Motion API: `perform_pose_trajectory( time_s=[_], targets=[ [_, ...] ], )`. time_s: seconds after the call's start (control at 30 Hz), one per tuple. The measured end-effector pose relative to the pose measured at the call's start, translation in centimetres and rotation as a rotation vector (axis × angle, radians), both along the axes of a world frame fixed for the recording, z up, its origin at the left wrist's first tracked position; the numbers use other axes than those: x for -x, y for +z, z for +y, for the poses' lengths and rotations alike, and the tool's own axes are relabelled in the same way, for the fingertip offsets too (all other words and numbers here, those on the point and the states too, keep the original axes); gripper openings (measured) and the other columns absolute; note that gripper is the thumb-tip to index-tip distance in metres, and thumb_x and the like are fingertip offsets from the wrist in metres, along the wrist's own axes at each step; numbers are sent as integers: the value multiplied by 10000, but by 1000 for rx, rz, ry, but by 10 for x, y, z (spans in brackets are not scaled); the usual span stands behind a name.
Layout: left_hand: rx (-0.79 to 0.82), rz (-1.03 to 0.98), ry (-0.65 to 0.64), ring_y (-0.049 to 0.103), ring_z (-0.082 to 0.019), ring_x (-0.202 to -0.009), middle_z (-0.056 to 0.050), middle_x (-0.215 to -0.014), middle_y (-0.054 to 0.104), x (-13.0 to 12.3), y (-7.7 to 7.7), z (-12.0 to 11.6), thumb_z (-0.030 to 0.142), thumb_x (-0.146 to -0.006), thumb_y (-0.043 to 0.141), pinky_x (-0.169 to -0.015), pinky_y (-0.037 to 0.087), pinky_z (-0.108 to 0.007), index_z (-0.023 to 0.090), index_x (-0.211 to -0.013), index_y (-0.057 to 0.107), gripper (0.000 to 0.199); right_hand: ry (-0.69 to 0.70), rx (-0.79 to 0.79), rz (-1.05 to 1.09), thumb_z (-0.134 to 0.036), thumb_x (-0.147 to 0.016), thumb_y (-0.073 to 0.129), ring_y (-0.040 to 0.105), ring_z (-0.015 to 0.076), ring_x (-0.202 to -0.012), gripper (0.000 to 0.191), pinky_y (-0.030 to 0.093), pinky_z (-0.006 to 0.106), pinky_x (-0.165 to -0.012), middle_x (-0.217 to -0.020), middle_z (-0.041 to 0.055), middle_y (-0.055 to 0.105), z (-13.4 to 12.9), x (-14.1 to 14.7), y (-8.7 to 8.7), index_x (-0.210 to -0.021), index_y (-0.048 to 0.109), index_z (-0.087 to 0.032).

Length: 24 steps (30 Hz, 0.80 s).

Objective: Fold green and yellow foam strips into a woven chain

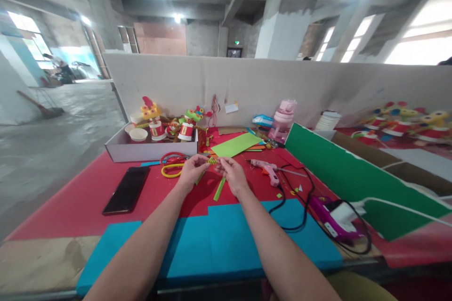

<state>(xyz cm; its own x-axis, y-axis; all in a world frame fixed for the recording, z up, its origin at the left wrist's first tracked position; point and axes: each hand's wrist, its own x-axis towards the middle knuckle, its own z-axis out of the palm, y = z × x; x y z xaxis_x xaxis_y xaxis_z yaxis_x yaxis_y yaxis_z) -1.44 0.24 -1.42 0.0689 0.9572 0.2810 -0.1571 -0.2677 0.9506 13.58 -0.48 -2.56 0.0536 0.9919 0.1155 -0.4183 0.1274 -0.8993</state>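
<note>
A person's left hand [193, 171] and right hand [231, 176] hold a pleated yellow-green paper strip [212, 161] between them over a red tabletop [164, 195], each grip pinched closed on it, scissors [171, 176] beside the left, a pink glue gun [266, 167] near the right.

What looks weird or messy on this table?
Little scraps lie scattered on the red table cover near the black cord, like cuttings not cleaned up. The pink glue gun lies on its side, nozzle toward the right hand, which looks a bit careless if it's hot. I see no spill.
</note>
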Motion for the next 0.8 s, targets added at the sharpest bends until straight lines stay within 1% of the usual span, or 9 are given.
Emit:
perform_pose_trajectory(
  time_s=[0.1, 0.2, 0.3, 0.37, 0.5, 0.57, 0.67, 0.8],
  targets=[
    [-55, 58, -12, 531, -101, -615, 21, -661, 605, 0, -3, 1, 273, -619, 782, -607, 412, -223, 165, -813, 670, 248, 64, 59, 25, -531, -638, 751, 624, 134, -659, 389, 559, 314, -703, -772, 24, 685, 0, 2, -2, -810, 661, -194],
    [-87, 99, -66, 544, -109, -641, 13, -680, 617, 0, -4, 1, 267, -638, 771, -634, 424, -227, 165, -818, 672, 229, 122, 88, -5, -501, -614, 784, 610, 119, -609, 387, 559, 301, -684, -691, 7, 665, -1, 4, -4, -801, 660, -186],
    [-91, 76, -90, 580, -123, -723, -12, -767, 652, -1, -2, 0, 265, -630, 786, -698, 452, -238, 161, -872, 669, 289, 96, 55, -35, -442, -556, 828, 631, 124, -634, 397, 559, 307, -721, -709, -2, 672, -1, 4, -4, -804, 660, -181],
    [-46, 27, -86, 592, -127, -745, -25, -805, 660, -1, 0, -1, 310, -643, 786, -702, 464, -242, 160, -919, 660, 338, 63, 12, -63, -434, -555, 825, 650, 140, -660, 396, 559, 327, -746, -743, 3, 686, -1, 3, -4, -811, 659, -182],
    [83, -8, -129, 570, -111, -607, -15, -684, 628, -1, 0, -2, 458, -693, 734, -594, 461, -238, 139, -866, 643, 374, 35, -58, -126, -442, -572, 806, 668, 169, -694, 376, 557, 357, -778, -767, 10, 704, -1, 4, -3, -814, 661, -193],
    [87, 11, -153, 547, -97, -555, -4, -644, 618, -2, -1, -2, 453, -678, 749, -568, 451, -231, 132, -836, 641, 374, 50, -75, -136, -435, -582, 800, 676, 181, -707, 361, 554, 364, -789, -758, 11, 707, -2, 5, -2, -816, 659, -197],
    [65, 19, -166, 538, -89, -535, 4, -620, 618, -2, -2, -1, 397, -644, 783, -562, 439, -223, 131, -824, 646, 349, 73, -90, -153, -406, -604, 790, 680, 185, -700, 332, 551, 367, -787, -743, 4, 704, -3, 6, -1, -833, 661, -205],
    [66, 5, -133, 540, -94, -527, 5, -588, 613, -1, -2, -1, 375, -634, 787, -559, 430, -225, 136, -798, 651, 321, 55, -110, -187, -373, -605, 784, 664, 171, -705, 311, 543, 342, -767, -767, 2, 698, -3, 5, -1, -841, 671, -204]
  ],
)
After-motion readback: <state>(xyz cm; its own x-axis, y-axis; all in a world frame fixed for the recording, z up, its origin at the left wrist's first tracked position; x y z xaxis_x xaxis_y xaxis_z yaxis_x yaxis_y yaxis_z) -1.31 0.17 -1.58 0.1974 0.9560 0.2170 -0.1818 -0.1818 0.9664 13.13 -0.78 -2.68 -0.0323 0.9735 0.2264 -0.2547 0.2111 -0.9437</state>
